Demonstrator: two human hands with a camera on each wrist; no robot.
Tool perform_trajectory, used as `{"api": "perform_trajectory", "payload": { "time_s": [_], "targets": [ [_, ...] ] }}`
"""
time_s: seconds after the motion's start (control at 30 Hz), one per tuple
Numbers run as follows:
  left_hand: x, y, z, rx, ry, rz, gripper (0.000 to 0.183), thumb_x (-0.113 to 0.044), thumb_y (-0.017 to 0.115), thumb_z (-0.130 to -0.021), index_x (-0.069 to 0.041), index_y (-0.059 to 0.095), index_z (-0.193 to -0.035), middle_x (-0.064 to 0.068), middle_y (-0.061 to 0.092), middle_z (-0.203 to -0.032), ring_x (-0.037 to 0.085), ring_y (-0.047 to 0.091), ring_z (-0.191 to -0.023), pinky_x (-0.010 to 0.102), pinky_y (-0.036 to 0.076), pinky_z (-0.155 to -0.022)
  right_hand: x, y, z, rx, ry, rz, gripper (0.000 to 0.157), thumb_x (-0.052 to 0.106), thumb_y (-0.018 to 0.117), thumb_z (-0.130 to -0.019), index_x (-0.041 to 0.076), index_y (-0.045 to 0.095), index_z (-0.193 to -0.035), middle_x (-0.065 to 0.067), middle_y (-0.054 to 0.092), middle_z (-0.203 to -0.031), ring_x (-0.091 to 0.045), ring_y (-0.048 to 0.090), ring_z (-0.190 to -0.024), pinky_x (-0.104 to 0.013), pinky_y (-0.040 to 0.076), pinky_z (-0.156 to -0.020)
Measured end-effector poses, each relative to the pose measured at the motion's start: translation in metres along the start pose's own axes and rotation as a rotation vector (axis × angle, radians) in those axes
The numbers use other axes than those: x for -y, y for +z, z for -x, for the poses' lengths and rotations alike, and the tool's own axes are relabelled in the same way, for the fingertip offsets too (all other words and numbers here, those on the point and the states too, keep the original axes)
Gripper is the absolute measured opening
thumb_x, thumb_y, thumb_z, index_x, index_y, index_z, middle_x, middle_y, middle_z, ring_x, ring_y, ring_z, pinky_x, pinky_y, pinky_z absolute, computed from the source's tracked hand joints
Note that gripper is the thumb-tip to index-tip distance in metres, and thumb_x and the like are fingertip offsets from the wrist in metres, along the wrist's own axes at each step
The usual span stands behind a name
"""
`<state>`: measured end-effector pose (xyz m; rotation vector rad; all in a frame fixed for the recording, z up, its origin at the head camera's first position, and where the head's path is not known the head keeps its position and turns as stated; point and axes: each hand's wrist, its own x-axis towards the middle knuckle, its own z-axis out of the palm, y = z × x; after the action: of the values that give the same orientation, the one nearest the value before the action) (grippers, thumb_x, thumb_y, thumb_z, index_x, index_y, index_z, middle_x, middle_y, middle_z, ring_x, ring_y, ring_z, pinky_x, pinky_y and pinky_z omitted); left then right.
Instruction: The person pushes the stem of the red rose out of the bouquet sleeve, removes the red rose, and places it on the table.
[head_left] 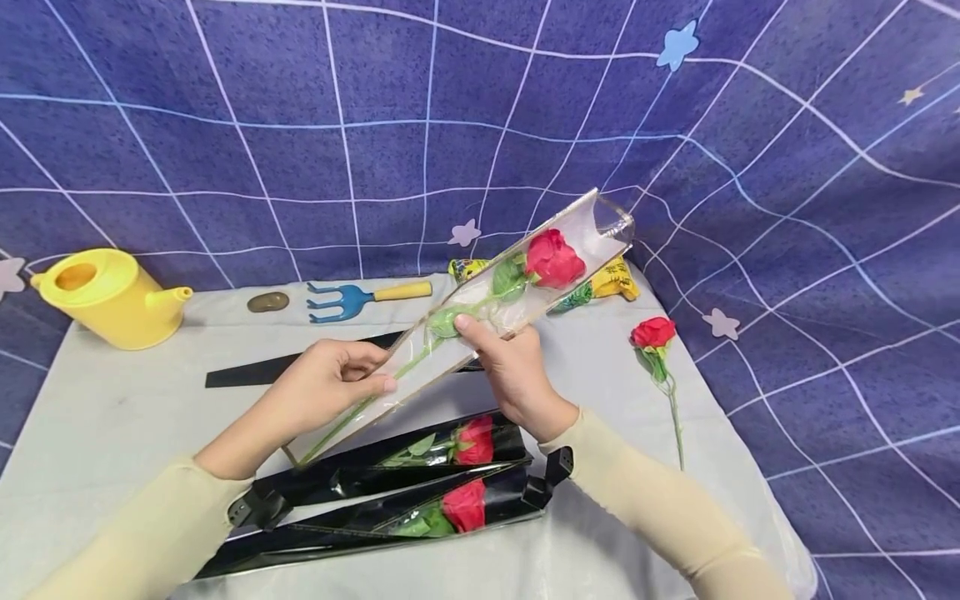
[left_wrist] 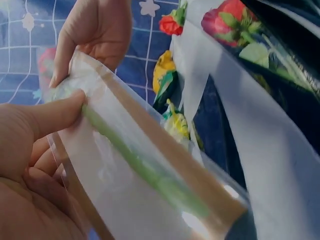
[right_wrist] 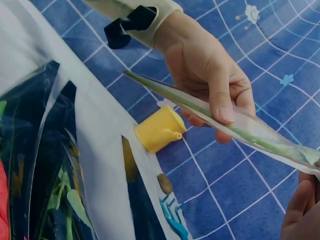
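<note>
A red artificial rose (head_left: pixel 555 258) lies inside a clear and white flower sleeve (head_left: pixel 450 360) with gold edges, held tilted above the table. My left hand (head_left: pixel 318 387) pinches the sleeve's narrow lower part, thumb on top over the stem. Farther up, near the leaves, my right hand (head_left: pixel 517 375) grips the same sleeve with its thumb on the clear front. In the left wrist view the green stem (left_wrist: pixel 145 170) shows through the film. Below the hands lie two black sleeves (head_left: pixel 300 487), each with a red rose (head_left: pixel 474 440) inside.
At the right lies a loose red rose (head_left: pixel 652 333). Along the back stand or lie a yellow watering can (head_left: pixel 112 300), a brown stone (head_left: pixel 267 302), a blue hand rake (head_left: pixel 345 302) and a yellow-green packet (head_left: pixel 611 282). Another black sleeve (head_left: pixel 251 372) lies behind my hands.
</note>
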<state>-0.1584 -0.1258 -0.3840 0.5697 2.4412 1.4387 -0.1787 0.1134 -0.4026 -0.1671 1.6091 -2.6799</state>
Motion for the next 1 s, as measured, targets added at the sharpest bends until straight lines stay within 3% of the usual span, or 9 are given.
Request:
{"api": "perform_trajectory", "payload": {
  "time_s": [0.2,0.3,0.47,0.73,1.0],
  "targets": [
    [-0.001,0.007,0.001,-0.054,0.022,-0.038,0.025,-0.025,0.073,-0.083,-0.01,0.07,-0.103,-0.002,0.069,-0.089,0.01,0.065,-0.079,0.027,0.051,-0.068,-0.009,0.005,0.003,0.025,-0.017,0.206,0.053,0.013,0.08,-0.075,0.008,0.054,-0.121,-0.013,0.059,-0.117,-0.024,0.057,-0.105,-0.037,0.046,-0.087],
    [0.001,0.008,0.002,-0.067,0.024,-0.041,0.026,-0.027,0.072,-0.083,-0.01,0.07,-0.103,-0.001,0.069,-0.09,0.01,0.065,-0.079,0.027,0.051,-0.067,-0.012,0.007,0.006,0.054,-0.009,0.246,0.056,0.014,0.081,-0.074,0.01,0.053,-0.123,-0.011,0.059,-0.118,-0.025,0.056,-0.107,-0.039,0.045,-0.088],
    [0.001,0.009,0.005,-0.08,0.002,-0.018,0.032,-0.031,0.073,-0.083,-0.009,0.07,-0.106,0.0,0.069,-0.092,0.01,0.065,-0.079,0.026,0.051,-0.065,-0.013,0.008,0.011,0.093,0.006,0.271,0.059,0.012,0.081,-0.074,0.011,0.051,-0.125,-0.011,0.059,-0.118,-0.025,0.056,-0.105,-0.038,0.047,-0.085],
    [-0.004,0.012,-0.002,-0.048,0.003,0.04,0.032,-0.032,0.073,-0.082,-0.011,0.069,-0.106,0.0,0.069,-0.092,0.011,0.065,-0.078,0.028,0.052,-0.064,-0.005,0.002,0.01,0.08,0.003,0.242,0.059,0.012,0.081,-0.074,0.01,0.051,-0.125,-0.012,0.058,-0.12,-0.025,0.055,-0.107,-0.037,0.046,-0.085],
    [0.003,0.01,0.002,-0.031,0.012,-0.007,0.034,-0.034,0.073,-0.082,-0.013,0.07,-0.108,-0.001,0.069,-0.094,0.01,0.065,-0.081,0.027,0.051,-0.067,0.0,-0.004,0.004,0.066,-0.023,0.203,0.06,0.007,0.08,-0.074,0.008,0.049,-0.125,-0.015,0.058,-0.118,-0.025,0.057,-0.103,-0.036,0.048,-0.081]
  ]
}}
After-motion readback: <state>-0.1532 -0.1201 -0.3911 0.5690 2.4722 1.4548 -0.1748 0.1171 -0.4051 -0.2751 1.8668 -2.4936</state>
